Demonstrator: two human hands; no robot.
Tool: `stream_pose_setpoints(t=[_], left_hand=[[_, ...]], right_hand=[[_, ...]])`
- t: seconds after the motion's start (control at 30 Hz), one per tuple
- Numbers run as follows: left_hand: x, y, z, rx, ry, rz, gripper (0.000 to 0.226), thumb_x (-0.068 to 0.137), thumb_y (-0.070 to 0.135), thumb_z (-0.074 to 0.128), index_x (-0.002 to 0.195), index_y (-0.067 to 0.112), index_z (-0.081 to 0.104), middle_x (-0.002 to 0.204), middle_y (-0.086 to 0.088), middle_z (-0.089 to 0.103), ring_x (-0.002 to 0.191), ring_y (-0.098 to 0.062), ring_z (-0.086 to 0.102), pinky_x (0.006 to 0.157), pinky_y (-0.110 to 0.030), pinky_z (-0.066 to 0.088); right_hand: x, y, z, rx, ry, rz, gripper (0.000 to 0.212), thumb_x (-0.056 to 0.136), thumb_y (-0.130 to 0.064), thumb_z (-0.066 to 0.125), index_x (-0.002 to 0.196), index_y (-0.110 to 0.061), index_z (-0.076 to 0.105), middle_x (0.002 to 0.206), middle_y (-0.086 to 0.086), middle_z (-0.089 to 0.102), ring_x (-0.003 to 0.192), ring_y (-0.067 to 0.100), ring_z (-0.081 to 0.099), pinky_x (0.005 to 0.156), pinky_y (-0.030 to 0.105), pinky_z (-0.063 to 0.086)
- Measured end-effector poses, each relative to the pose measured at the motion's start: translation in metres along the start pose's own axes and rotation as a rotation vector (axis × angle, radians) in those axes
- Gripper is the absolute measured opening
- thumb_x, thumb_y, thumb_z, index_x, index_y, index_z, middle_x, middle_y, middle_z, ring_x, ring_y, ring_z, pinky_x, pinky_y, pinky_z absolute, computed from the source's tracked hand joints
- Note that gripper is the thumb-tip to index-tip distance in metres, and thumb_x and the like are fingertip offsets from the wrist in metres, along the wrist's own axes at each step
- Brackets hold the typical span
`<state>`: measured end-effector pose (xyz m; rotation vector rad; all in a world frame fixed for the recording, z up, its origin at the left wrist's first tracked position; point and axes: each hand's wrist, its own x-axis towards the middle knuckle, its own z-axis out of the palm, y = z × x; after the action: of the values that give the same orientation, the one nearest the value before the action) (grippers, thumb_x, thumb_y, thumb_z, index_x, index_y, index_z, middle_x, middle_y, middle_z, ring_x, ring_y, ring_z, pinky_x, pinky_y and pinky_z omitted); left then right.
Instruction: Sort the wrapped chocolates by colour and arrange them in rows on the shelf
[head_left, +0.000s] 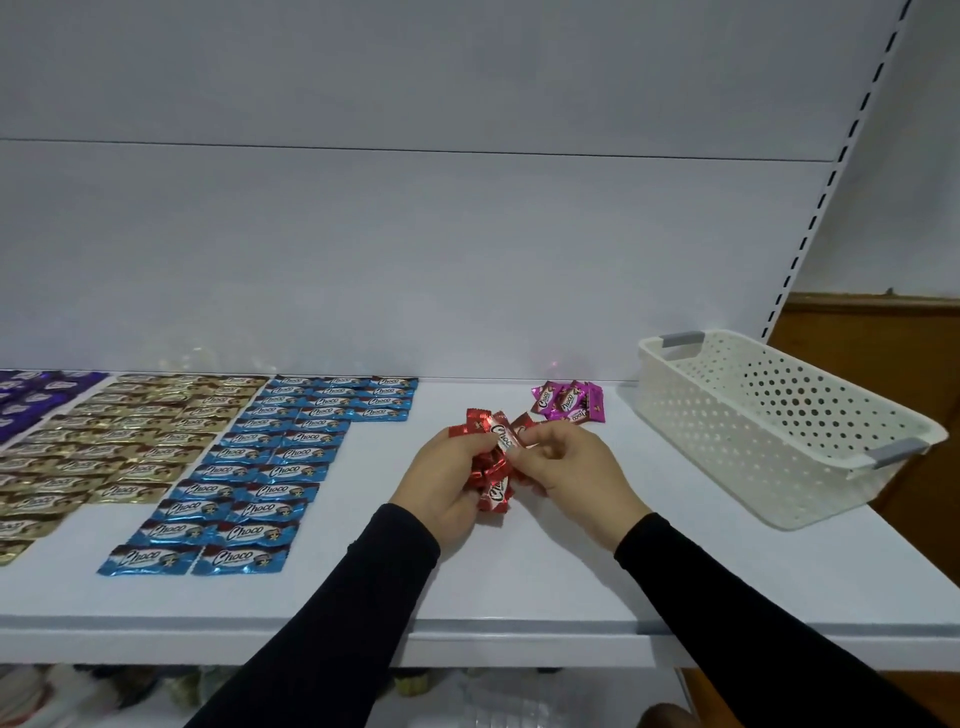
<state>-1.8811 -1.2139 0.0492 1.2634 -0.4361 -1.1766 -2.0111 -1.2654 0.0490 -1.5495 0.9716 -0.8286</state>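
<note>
Hands: both meet above the middle of the shelf (519, 582), black sleeves reaching in from the near edge.
Left hand (441, 480): fingers curl round a bunch of red chocolates (491, 467), cupping them so they stay gathered while being dealt out.
Right hand (576, 475): thumb and fingertips pinch the end of one red wrapper at the top of the bunch, probably to pull a single piece free for laying down.
Blue rows (260, 478): blue chocolates lie flat, labels up, in neat rows running from the back of the shelf to the front, just left of the hands.
Gold rows (119, 441): gold chocolates sit in the same pattern, further left.
Purple rows (36, 400): purple chocolates at the far left, partly out of view.
Pink pile (569, 402): a loose heap of pink chocolates waits near the back wall, unsorted, just behind the hands.
Basket (769, 421): white, perforated, on the right end of the shelf; its contents cannot be seen.
Progress: three colours look laid out; red appears next, in the bare space beside the blue, with pink to follow.
</note>
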Motion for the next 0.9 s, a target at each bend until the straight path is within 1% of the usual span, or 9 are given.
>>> stream_pose_setpoints(t=[0.13,0.23,0.3,0.37,0.47,0.63,0.73,0.8,0.9], left_hand=[[0.0,-0.004,0.001,0.031,-0.001,0.015,0.009,0.093,0.008,0.064,0.101,0.012,0.062,0.072,-0.009,0.073,0.062,-0.028,0.068,0.069,-0.05,0.053],[0.001,-0.003,-0.004,0.045,0.043,0.02,0.011,0.093,0.007,0.064,0.102,0.011,0.06,0.068,-0.009,0.074,0.066,-0.03,0.07,0.08,-0.058,0.055],[0.003,-0.001,-0.009,0.024,0.071,0.014,0.01,0.095,0.005,0.062,0.1,0.011,0.057,0.064,-0.007,0.073,0.064,-0.028,0.07,0.075,-0.049,0.057],[0.002,0.002,-0.013,-0.013,0.087,0.006,0.01,0.096,0.002,0.058,0.099,0.011,0.054,0.062,-0.005,0.073,0.062,-0.024,0.069,0.064,-0.039,0.057],[0.0,0.007,-0.016,-0.039,0.094,-0.008,0.01,0.097,0.001,0.056,0.101,0.01,0.053,0.062,-0.006,0.073,0.067,-0.023,0.07,0.055,-0.033,0.054],[-0.002,0.007,-0.016,-0.049,0.083,-0.038,0.013,0.098,0.002,0.055,0.101,0.013,0.052,0.064,-0.008,0.074,0.072,-0.026,0.072,0.061,-0.038,0.058],[-0.003,0.005,-0.017,-0.065,0.102,-0.032,0.015,0.096,0.0,0.056,0.105,0.013,0.054,0.09,-0.017,0.074,0.082,-0.031,0.073,0.055,-0.036,0.057],[-0.001,0.004,-0.019,-0.063,0.117,-0.021,0.018,0.095,0.001,0.058,0.109,0.013,0.056,0.101,-0.02,0.071,0.086,-0.035,0.071,0.057,-0.038,0.056],[0.001,0.003,-0.019,-0.058,0.099,-0.011,0.016,0.095,0.002,0.058,0.105,0.015,0.058,0.09,-0.018,0.073,0.076,-0.035,0.069,0.063,-0.04,0.056]], right_hand=[[0.003,0.003,0.004,-0.116,-0.023,-0.046,0.015,0.086,-0.022,0.075,0.096,-0.013,0.07,0.081,0.0,0.071,0.067,0.006,0.066,0.061,0.016,0.047],[0.005,0.001,-0.003,-0.328,0.031,-0.171,0.007,0.09,-0.026,0.068,0.088,-0.024,0.074,0.082,-0.012,0.071,0.076,0.002,0.064,0.069,0.012,0.044],[0.01,0.002,-0.016,-0.524,0.145,-0.204,0.015,0.091,-0.032,0.064,0.088,-0.02,0.073,0.086,-0.01,0.07,0.081,0.007,0.063,0.071,0.019,0.045],[0.014,0.008,-0.025,-0.765,0.137,-0.187,0.034,0.086,-0.044,0.064,0.082,-0.01,0.068,0.085,0.003,0.068,0.078,0.017,0.061,0.071,0.032,0.047],[0.011,0.016,-0.026,-0.881,0.083,-0.105,0.04,0.081,-0.055,0.064,0.08,-0.015,0.064,0.085,-0.003,0.063,0.078,0.013,0.059,0.064,0.027,0.044],[0.009,0.012,-0.019,-0.767,0.082,-0.047,0.016,0.081,-0.036,0.071,0.081,-0.022,0.066,0.079,-0.008,0.065,0.078,0.009,0.06,0.065,0.019,0.043],[0.012,0.007,-0.02,-0.639,0.077,-0.041,0.012,0.081,-0.03,0.073,0.08,-0.02,0.067,0.074,-0.007,0.065,0.075,0.01,0.06,0.062,0.018,0.041],[0.016,0.001,-0.021,-0.397,0.057,-0.024,0.013,0.083,-0.029,0.076,0.083,-0.017,0.07,0.074,-0.006,0.066,0.067,0.006,0.059,0.063,0.019,0.042],[0.017,-0.009,-0.011,-0.019,-0.024,0.081,0.01,0.092,-0.015,0.067,0.095,-0.008,0.072,0.08,0.002,0.068,0.06,0.007,0.057,0.06,0.018,0.05]])
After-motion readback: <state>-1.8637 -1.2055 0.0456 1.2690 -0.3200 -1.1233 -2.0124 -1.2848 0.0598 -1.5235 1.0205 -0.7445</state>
